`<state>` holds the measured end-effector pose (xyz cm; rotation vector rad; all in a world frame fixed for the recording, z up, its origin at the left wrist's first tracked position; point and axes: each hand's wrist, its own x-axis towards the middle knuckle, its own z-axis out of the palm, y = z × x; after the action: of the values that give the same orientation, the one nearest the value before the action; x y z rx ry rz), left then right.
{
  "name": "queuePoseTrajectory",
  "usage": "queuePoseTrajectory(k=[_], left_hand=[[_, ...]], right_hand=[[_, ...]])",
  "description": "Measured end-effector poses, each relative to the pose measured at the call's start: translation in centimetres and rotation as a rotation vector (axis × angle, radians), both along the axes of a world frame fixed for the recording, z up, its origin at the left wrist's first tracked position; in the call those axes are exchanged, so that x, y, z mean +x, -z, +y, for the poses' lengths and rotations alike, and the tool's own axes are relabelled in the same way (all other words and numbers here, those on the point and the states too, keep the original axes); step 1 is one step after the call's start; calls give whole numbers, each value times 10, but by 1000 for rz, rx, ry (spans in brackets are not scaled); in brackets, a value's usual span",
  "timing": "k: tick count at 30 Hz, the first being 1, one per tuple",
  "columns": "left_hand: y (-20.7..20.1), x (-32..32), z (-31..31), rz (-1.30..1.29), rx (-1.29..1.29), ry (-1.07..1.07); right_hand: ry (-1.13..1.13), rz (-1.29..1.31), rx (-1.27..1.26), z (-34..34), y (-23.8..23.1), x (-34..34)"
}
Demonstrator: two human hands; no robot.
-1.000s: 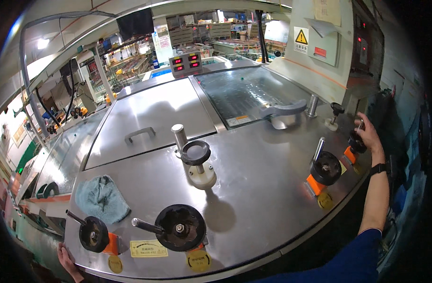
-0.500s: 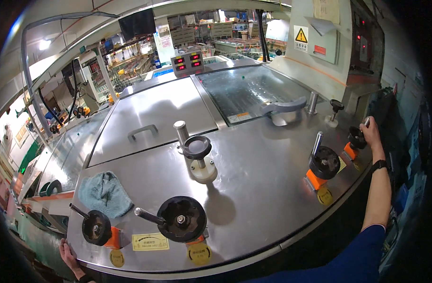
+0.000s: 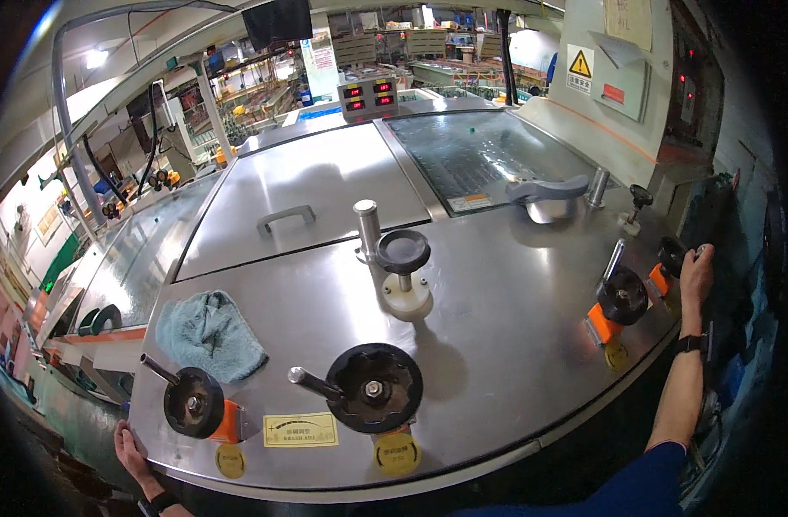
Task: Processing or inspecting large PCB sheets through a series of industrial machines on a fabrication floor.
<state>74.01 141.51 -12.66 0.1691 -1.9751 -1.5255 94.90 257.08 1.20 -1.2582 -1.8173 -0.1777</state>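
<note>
Far to the right, my right hand (image 3: 696, 274) is closed around the metal crank handle (image 3: 702, 250) of a small black handwheel (image 3: 671, 256) on an orange mount. At the near left corner, my left hand (image 3: 132, 455) rests against the edge of the steel machine top (image 3: 514, 345), fingers stretched out. Closest to it are a black handwheel (image 3: 192, 402) with a metal handle and a crumpled blue-green cloth (image 3: 211, 334). A larger black handwheel (image 3: 374, 389) stands near the front edge, and another handwheel (image 3: 623, 295) lies left of my right hand.
Behind the handwheels are a black knob on a white base (image 3: 403, 252), a metal post (image 3: 367, 226), a steel lid with a handle (image 3: 287, 217) and a glass panel (image 3: 476, 155). A grey curved handle (image 3: 549, 189) lies by the glass. A red-digit display (image 3: 368, 98) stands behind.
My right hand has swung the small wheel's crank handle from its upper right round to its right side. The view has shifted, so the machine appears farther right. My left hand stays at the edge.
</note>
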Motion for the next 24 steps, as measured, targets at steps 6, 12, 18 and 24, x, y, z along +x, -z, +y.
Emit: queuePoseTrajectory(k=[6, 12, 18, 24], left_hand=[[-2, -1, 8, -18, 48, -32], [-4, -19, 53, -33, 134, 45], [-55, 18, 93, -69, 86, 1], [-56, 24, 85, -78, 104, 123]], right_hand=[[29, 18, 201, -30, 1, 0], [-963, 188, 30, -344, -105, -44], [-1583, -247, -272, -548, -88, -134], [-1415, 159, -413, -583, -50, -123]])
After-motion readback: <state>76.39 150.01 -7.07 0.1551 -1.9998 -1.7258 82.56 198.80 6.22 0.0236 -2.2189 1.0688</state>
